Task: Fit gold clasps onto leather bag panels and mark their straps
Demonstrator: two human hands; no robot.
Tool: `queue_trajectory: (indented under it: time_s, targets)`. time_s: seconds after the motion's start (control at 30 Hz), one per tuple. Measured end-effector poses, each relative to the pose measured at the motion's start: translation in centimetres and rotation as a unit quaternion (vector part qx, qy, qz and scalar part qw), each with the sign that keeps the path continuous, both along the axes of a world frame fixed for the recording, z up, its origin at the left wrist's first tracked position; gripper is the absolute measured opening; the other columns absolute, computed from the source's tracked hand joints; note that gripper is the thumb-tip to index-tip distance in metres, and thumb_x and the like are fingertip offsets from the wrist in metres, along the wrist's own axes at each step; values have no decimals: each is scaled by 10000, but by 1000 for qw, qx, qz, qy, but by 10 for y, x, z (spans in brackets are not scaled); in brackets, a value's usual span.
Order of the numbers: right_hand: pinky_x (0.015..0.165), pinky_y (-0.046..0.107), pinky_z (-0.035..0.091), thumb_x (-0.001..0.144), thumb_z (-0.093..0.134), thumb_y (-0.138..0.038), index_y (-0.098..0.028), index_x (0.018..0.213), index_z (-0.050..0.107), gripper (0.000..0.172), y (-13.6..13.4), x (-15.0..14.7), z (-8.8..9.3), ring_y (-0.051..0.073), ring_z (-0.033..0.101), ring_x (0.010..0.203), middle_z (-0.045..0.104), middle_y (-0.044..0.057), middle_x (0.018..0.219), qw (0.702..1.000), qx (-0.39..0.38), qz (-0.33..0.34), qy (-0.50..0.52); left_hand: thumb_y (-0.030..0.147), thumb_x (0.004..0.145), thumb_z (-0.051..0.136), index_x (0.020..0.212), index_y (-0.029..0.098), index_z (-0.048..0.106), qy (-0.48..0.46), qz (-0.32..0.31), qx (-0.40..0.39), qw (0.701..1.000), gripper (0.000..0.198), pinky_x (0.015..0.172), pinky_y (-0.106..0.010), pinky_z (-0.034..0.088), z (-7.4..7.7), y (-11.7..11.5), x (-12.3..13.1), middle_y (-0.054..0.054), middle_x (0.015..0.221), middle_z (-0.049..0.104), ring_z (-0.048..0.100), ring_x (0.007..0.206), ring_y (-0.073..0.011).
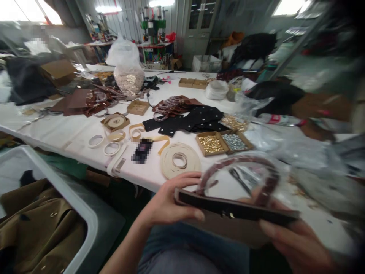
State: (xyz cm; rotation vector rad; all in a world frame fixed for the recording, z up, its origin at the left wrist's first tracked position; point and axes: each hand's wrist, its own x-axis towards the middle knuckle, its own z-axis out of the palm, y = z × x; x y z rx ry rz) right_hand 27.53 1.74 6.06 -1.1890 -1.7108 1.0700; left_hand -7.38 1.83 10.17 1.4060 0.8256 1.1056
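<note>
Close to my lap, both hands hold a brown handbag panel (236, 225) with a dark strip along its top edge and small gold metal fittings near the middle. An arched handle (236, 163), wrapped in clear film, rises from that edge. My left hand (178, 203) grips the panel's left end, thumb on the near face and fingers behind. At the right end my right hand (296, 232) pinches it the same way, slightly blurred. A large roll of cream tape (167, 163) lies on the table just beyond my left hand.
A white table (85, 152) bears cardboard trays of gold studs (210, 144) and silver studs (234, 140), black strips (188, 120), brown panels with handles (82, 101) and tape rings (111, 148). Plastic bags crowd the right. A white bin (92, 224) of olive-brown pieces stands at left.
</note>
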Motion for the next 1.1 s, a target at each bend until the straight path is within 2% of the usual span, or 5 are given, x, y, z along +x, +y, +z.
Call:
queue_trajectory:
  time_s: [0.1, 0.33, 0.53, 0.67, 1.1]
  targets:
    - [923, 608, 666, 774, 940, -601, -275, 1375, 752, 710, 13, -12, 16, 466, 830, 1057, 862, 151, 1110, 961, -226, 53, 151, 488, 903, 968, 1361, 246, 880, -30, -80, -45, 995, 525, 1331, -661, 447, -6, 0, -3, -170, 1557, 741, 628, 1525, -483]
    - [867, 465, 679, 704, 1019, -385, -205, 1308, 773, 676, 25, -38, 2, 383, 843, 993, 866, 142, 1147, 893, -344, 5, 290, 481, 934, 909, 1577, 235, 739, -70, -101, -129, 984, 709, 1379, -617, 390, -22, -8, -11, -145, 1645, 676, 554, 1601, -459]
    - [862, 452, 680, 834, 954, -364, -186, 1379, 762, 605, 27, -51, -4, 357, 852, 959, 864, 152, 1183, 864, -391, 49, 314, 657, 859, 920, 1465, 187, 771, -26, -7, -245, 969, 781, 1026, -537, 682, -45, -15, -23, -172, 1349, 824, 786, 1238, -466]
    - [834, 416, 678, 836, 976, -366, -201, 1350, 746, 587, 30, -63, -12, 319, 843, 913, 866, 121, 1138, 865, -399, 31, 302, 650, 842, 936, 1367, 173, 777, -16, 88, -275, 957, 727, 818, -425, 691, -55, -12, -27, -156, 1212, 849, 823, 977, -373]
    - [837, 402, 651, 850, 976, -419, -187, 1349, 719, 608, 79, -100, -25, 303, 824, 922, 866, 121, 1149, 894, -371, 36, 249, 606, 1022, 734, 1145, 180, 748, 288, 224, -126, 923, 443, 961, -428, 585, -62, 23, -47, -117, 1103, 844, 787, 1077, -356]
